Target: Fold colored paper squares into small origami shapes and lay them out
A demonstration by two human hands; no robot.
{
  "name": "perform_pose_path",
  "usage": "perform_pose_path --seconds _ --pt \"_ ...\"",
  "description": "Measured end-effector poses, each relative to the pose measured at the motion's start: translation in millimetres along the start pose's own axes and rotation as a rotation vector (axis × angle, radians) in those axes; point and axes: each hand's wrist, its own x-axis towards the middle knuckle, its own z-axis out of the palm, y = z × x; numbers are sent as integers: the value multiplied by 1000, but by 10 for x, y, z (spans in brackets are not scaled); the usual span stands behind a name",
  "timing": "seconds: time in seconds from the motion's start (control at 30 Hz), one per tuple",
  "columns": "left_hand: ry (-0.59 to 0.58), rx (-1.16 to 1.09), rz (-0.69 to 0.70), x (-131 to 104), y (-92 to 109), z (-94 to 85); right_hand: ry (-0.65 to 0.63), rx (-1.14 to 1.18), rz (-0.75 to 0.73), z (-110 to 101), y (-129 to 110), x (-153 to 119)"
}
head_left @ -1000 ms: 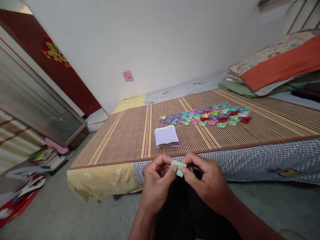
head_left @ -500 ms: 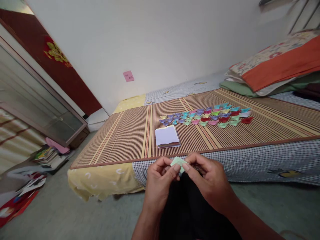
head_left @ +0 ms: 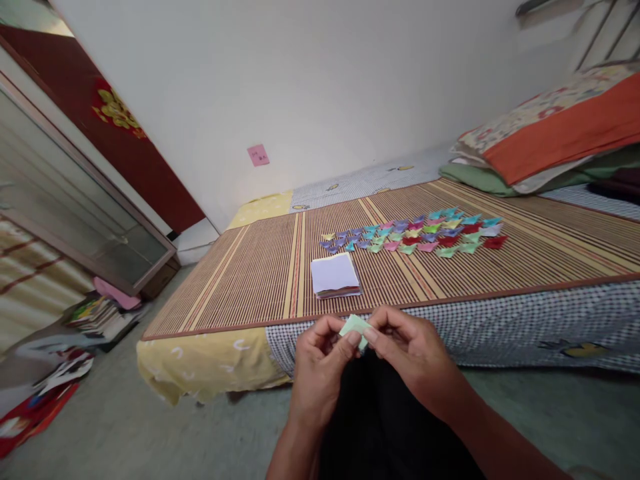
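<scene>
Pale-green paper (head_left: 355,323) pinched in both nearly closed hands (head_left: 318,373) (head_left: 420,352); thumbs (head_left: 353,339) partly hide it, folds unclear.

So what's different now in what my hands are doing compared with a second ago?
The green paper has been turned a little between the fingertips, now showing more above your thumbs. Nothing was picked up or let go: your left hand and right hand both still pinch it. The paper stack and folded pieces stayed put.
</scene>
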Motion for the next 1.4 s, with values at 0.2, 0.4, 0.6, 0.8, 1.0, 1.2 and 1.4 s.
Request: perform_pose_path --seconds 0.2,0.4,0.6,0.8,1.0,1.2,1.4 --pt "-119 168 -9 -15 30 -62 -57 -73 -23 -68 -56 83" --pt "-1 214 69 24 -17 -74 -101 -112 25 -126 -74 101" --pt "63 -22 10 11 -20 47 -47 97 104 -128 -6 118" --pt "117 -74 70 -3 -63 141 -65 276 108 -23 82 85" --pt "107 -46 -4 -6 -68 120 -6 165 10 26 202 44" --pt "9 -110 -21 -2 -75 94 10 -30 -34 -29 126 37" --pt "97 17 96 -38 -36 88 141 -181 -144 -96 12 -4"
